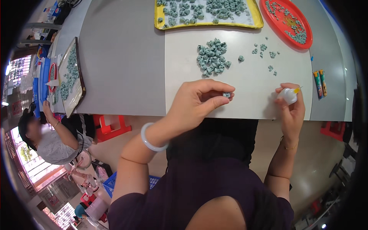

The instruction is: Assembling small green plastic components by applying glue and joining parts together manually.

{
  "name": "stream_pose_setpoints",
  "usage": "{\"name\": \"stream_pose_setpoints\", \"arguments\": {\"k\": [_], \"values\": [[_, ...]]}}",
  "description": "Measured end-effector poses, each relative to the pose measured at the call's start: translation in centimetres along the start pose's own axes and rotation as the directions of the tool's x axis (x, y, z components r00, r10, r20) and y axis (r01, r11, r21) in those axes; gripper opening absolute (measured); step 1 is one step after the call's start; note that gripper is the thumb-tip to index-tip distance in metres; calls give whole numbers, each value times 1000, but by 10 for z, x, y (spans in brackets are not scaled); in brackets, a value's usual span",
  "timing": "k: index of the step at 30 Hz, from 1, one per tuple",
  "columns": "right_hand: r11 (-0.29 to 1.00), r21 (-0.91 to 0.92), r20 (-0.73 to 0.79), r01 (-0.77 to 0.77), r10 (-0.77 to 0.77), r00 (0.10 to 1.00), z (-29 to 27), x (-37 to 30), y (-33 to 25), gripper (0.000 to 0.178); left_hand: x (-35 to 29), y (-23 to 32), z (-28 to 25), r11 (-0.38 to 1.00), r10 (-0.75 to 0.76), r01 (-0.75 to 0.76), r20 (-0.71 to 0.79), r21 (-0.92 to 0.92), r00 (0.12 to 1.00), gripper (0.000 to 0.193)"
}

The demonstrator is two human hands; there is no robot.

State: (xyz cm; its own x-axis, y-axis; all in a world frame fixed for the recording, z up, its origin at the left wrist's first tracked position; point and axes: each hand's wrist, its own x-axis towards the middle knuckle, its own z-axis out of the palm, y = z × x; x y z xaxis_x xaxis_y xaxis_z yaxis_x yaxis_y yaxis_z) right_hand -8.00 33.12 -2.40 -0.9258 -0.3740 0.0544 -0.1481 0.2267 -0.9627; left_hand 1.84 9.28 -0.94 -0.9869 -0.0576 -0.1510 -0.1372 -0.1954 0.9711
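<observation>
Between the thumb and fingers of my left hand (199, 97) is a small grey-green molded piece (227, 94), held just above the white tabletop near its front edge. My right hand (292, 107) grips a small white squeeze bottle (288, 96) with a yellow cap and a thin needle tip, which points up to the right. Beyond my left hand lies a pile of grey-green pieces (212, 57), and one single piece (241, 58) rests just right of it. Several smaller bits (263, 47) are scattered farther right.
At the back stands a yellow-rimmed tray (211, 27) of grey-green pieces. Beside it is a red oval tray (306, 44) of tiny bits. Two colourful tubes (320, 84) lie at right. Another person (57, 138) sits at far left near a dark-edged tray (79, 92).
</observation>
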Motion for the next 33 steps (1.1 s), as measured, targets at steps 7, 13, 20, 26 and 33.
{"name": "stream_pose_setpoints", "arguments": {"k": [7, 13, 20, 26, 33], "values": [[979, -163, 110, 122, -105, 988, 33, -3, -10, 33, 5, -24, 7, 921, 313, -256, -170, 293, 934, 20], [708, -525, 56, 472, -525, 850, 36, 0, -15, 37, 4, -28, 8, 931, 290, -213, -246, 297, 925, 21], [519, -664, 143, 538, -617, 774, 39, -2, -22, 37, 4, -31, 9, 906, 342, -252, -239, 338, 909, 20], [471, -696, 162, 542, -633, 757, 41, -1, -26, 36, 5, -28, 7, 892, 348, -244, -232, 381, 908, 20], [461, -698, 171, 549, -636, 752, 41, 0, -28, 36, 5, -27, 6, 890, 347, -245, -223, 383, 911, 19]]}}
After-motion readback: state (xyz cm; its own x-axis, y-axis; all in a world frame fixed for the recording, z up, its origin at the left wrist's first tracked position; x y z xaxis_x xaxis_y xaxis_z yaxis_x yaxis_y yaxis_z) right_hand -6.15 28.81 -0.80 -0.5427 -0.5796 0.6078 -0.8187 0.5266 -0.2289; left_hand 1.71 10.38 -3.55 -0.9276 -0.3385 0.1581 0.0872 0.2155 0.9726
